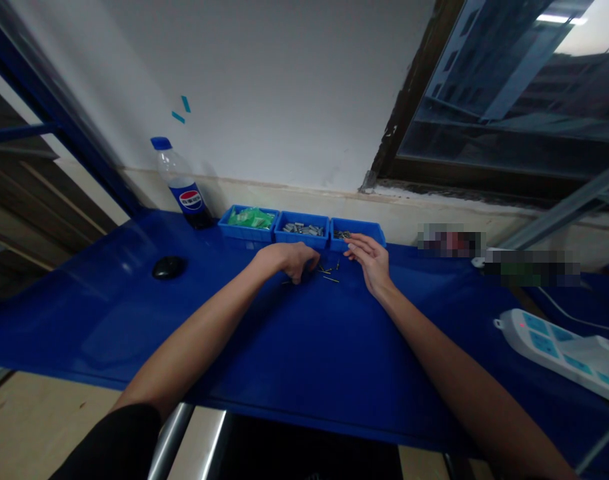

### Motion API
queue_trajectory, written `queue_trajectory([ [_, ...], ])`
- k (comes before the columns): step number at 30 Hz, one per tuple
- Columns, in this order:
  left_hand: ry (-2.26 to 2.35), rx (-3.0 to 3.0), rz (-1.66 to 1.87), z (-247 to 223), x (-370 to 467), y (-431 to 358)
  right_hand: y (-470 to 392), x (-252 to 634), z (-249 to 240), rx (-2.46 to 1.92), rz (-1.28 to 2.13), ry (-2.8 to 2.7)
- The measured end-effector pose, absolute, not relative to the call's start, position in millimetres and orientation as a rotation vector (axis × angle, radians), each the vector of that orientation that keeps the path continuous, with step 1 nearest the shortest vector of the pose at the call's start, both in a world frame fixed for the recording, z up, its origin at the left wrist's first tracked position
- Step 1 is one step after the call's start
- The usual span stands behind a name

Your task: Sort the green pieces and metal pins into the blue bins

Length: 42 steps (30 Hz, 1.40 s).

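My left hand (295, 259) is low over the blue table, its fingers curled down and drawn together. Whatever they may grip is hidden. Beside it lie several small thin metal pins (331, 279), loosely scattered. My right hand (372, 261) is at the front edge of the right blue bin (375, 235), fingers stretched out and nothing plainly held. Small dark metal pieces (341, 234) lie in that bin near its fingertips. The middle blue bin (280, 235) holds grey metal cylinders (303, 229). Green plastic packets (253, 217) fill the left blue bin (227, 230).
A part-full cola bottle (187, 193) stands at the back left, with a black mouse (169, 267) in front of it. On the right lie a white power strip (559, 350) and a cable (574, 313). The wall (284, 100) runs behind the bins.
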<state>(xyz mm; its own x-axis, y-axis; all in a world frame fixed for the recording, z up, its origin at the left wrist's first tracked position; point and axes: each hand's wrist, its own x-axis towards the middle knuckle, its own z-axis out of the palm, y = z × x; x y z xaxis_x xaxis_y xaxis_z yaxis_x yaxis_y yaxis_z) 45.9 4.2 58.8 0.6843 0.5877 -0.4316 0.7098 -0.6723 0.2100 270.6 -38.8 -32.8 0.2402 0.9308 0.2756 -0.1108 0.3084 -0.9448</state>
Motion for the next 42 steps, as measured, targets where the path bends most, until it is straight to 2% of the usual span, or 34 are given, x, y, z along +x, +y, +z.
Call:
queue_trajectory([
  [4,0.953,2.499,-0.296,52,46,9,-39,271,-31,-0.982,0.912,-1.059],
  [11,0.591,2.375,0.52,41,55,17,-39,268,-30,-1.004,0.938,-1.116],
  [18,0.653,2.066,0.787,39,66,10,-38,268,-33,-1.045,0.963,-1.254],
  [23,0.697,2.01,0.878,33,69,12,-39,270,-34,-1.005,1.051,-1.287],
  [37,0.805,2.056,0.785,32,68,11,-39,273,-32,-0.992,1.072,-1.164],
  [42,0.921,2.257,0.786,31,67,11,-38,271,-32,-1.018,1.033,-1.155],
])
